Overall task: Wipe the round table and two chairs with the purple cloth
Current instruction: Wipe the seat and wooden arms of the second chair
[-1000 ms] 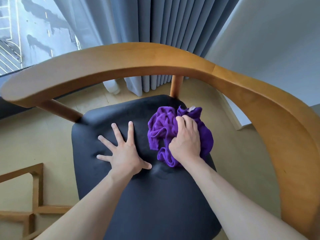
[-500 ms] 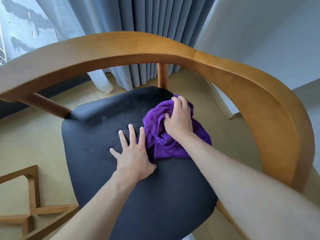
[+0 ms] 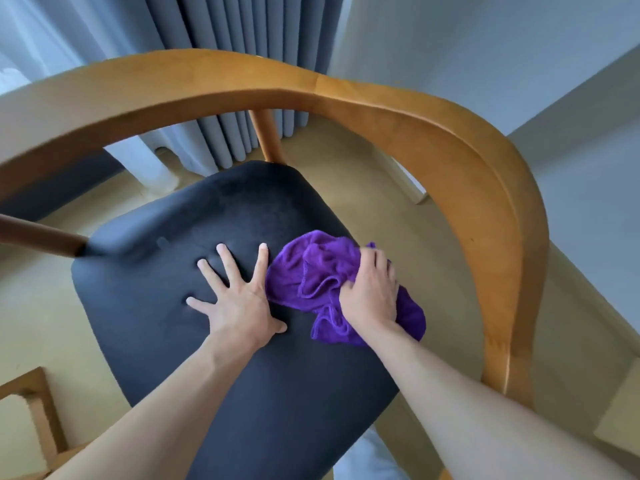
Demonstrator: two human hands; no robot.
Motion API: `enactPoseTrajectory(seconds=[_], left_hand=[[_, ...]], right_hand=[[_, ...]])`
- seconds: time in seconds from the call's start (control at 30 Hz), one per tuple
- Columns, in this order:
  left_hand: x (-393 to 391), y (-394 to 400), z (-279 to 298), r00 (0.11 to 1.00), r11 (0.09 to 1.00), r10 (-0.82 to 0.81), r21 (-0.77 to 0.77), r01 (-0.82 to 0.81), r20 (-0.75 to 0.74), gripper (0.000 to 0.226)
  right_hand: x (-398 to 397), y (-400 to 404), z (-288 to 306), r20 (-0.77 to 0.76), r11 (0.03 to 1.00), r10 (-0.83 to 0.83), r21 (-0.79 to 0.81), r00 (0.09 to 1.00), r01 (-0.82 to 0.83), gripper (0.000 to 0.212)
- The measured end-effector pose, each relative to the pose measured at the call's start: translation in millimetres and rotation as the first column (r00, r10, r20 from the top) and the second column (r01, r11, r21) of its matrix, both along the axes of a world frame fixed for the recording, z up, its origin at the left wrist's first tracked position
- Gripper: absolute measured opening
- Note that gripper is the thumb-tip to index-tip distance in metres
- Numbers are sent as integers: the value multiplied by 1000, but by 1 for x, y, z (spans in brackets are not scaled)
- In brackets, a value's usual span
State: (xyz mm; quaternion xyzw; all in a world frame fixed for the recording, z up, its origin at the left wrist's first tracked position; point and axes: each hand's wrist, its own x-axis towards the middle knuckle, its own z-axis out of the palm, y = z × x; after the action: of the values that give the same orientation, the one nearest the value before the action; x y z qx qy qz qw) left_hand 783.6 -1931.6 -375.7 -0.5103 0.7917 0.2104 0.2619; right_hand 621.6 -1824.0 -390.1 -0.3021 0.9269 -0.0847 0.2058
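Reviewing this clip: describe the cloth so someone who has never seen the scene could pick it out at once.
Start at the chair with the curved wooden backrest and dark padded seat. On the seat's right side, under the right hand, lies the purple cloth, bunched into folds. It is the only bright purple thing here; the left hand beside it lies flat and bare.

This is looking like a lived-in room of a home or hotel. Long grey curtains (image 3: pixel 221 81) are hanging in pleats to the floor at 12 o'clock, with a sheer one (image 3: pixel 41 57) letting daylight through at 10 o'clock. A chair (image 3: pixel 433 133) with a curved wooden back and a dark padded seat is standing on a beige floor (image 3: pixel 349 174). Plain pale walls (image 3: pixel 485 50) are meeting in a corner at 2 o'clock.
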Motion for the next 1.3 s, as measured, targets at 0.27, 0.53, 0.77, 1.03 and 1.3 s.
enactPoseTrajectory(seconds=[0.27,0.53,0.77,1.03,1.3], left_hand=[[2,-3,-6,999,998,14,60,-11,-48,147],[1,-2,-3,999,999,-4,43,5,-33,149],[-4,-2,-8,998,998,-60,2,60,34,151],[-8,-3,-2,998,1000,-31,9,30,52,155],[2,-2,-3,994,996,-86,-15,87,67,146]], right_hand=[[24,-20,-10,-88,985,151,-75,985,-158,60],[51,55,3,-74,990,-73,111,995,81,54],[22,-10,-10,-43,969,245,-25,969,-246,62],[109,73,14,-90,951,-261,145,961,272,62],[60,53,5,-45,998,56,45,997,-54,61]])
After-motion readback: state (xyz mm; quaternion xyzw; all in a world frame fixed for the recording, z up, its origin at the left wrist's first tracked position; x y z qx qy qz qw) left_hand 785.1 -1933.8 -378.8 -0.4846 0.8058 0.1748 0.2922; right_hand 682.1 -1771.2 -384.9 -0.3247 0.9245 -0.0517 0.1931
